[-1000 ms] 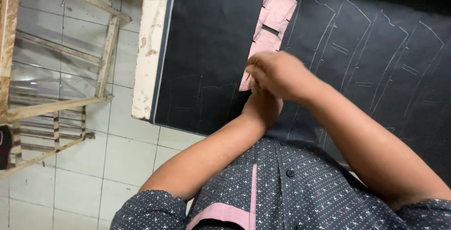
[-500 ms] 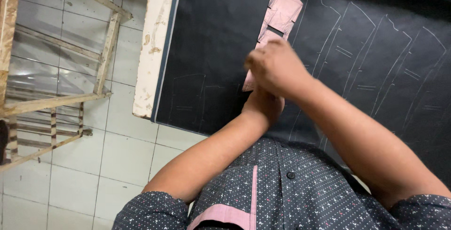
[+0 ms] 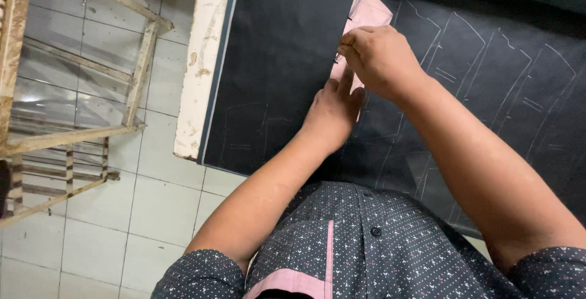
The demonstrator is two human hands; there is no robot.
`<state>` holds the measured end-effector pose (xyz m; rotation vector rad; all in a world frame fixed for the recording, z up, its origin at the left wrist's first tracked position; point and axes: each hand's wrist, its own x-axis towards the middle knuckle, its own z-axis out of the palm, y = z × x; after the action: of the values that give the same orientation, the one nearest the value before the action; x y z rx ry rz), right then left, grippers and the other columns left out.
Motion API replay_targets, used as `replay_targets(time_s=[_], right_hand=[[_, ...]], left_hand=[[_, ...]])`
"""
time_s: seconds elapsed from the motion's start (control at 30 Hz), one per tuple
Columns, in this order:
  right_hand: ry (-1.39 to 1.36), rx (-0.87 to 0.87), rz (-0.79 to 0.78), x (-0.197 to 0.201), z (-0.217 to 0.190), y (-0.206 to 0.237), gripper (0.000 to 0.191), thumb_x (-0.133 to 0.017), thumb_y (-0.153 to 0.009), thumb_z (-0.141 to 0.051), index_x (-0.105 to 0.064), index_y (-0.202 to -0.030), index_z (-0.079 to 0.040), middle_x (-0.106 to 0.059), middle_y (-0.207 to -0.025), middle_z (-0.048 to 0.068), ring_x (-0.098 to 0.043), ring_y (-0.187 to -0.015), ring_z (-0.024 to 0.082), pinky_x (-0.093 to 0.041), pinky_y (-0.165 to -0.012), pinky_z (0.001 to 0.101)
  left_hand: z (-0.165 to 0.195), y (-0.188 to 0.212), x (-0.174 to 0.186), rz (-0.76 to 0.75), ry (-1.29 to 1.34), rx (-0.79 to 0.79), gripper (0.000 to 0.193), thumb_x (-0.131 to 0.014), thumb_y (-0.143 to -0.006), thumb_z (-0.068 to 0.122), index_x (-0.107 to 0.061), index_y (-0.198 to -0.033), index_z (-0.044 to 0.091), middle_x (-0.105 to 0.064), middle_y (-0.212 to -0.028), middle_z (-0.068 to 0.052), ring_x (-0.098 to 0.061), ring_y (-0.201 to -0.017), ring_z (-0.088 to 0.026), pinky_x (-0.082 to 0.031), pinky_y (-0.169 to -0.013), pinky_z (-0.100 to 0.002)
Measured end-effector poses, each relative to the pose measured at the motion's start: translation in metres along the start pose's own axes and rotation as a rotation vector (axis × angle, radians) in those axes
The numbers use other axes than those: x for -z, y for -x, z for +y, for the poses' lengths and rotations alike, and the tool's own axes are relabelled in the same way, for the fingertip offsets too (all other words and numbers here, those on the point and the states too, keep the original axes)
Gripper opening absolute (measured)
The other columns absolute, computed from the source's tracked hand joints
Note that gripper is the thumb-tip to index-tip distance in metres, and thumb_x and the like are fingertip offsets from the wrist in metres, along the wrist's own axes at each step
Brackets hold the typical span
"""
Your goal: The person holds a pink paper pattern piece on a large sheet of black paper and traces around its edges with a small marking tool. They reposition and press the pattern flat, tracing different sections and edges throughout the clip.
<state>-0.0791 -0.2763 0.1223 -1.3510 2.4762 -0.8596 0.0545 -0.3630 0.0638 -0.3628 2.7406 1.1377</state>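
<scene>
A pink paper pattern piece (image 3: 368, 13) lies on dark cloth (image 3: 281, 73) that is marked with several chalk outlines (image 3: 470, 61). My left hand (image 3: 332, 113) rests flat on the lower part of the pattern, fingers stretched out and pressing down. Just above it, my right hand (image 3: 378, 58) has its fingertips pinched together at the pattern's left edge. Whatever sits between those fingertips is hidden. Most of the pattern's middle is covered by both hands.
The cloth covers a table with a worn white edge (image 3: 201, 73) on the left. Beyond that edge is a tiled floor (image 3: 152, 213) and a rusty metal frame (image 3: 73, 122). My dotted dark shirt with pink trim (image 3: 366, 250) fills the bottom.
My right hand has moved up and to the right along the pattern's edge. My left hand, earlier tucked under the right one, now shows flat below it.
</scene>
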Motion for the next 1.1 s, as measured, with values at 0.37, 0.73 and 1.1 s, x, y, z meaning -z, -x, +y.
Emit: replay_targets(time_s=[0.37, 0.73, 1.1], right_hand=[[0.231, 0.137, 0.174, 0.017, 0.049, -0.045, 0.012, -0.07, -0.104, -0.016, -0.075, -0.1, -0.006, -0.073, -0.096, 0.013, -0.071, -0.085, 0.034, -0.056, -0.077, 0.0434], [0.344, 0.04, 0.054, 0.019, 0.055, -0.048, 0.016, -0.072, -0.105, -0.022, -0.077, -0.103, -0.007, -0.073, -0.093, 0.013, -0.071, -0.083, 0.034, -0.055, -0.073, 0.0445], [0.354, 0.07, 0.187, 0.02, 0.076, -0.064, 0.012, -0.07, -0.104, -0.016, -0.077, -0.098, -0.008, -0.073, -0.092, 0.013, -0.071, -0.08, 0.034, -0.056, -0.073, 0.0439]], left_hand=[[-0.019, -0.028, -0.013, 0.222, -0.185, -0.365, 0.036, -0.052, -0.1, 0.009, -0.049, -0.133, -0.004, -0.041, -0.155, -0.026, -0.062, -0.115, -0.045, -0.058, -0.087, -0.048], [-0.013, -0.026, -0.001, 0.139, -0.192, -0.369, 0.048, -0.051, -0.092, 0.0, -0.042, -0.137, -0.012, -0.033, -0.157, -0.033, -0.053, -0.131, -0.047, -0.057, -0.093, -0.045], [-0.008, -0.029, 0.005, 0.058, -0.178, -0.301, 0.046, -0.051, -0.092, 0.003, -0.046, -0.137, -0.008, -0.034, -0.159, -0.028, -0.059, -0.123, -0.046, -0.058, -0.091, -0.047]])
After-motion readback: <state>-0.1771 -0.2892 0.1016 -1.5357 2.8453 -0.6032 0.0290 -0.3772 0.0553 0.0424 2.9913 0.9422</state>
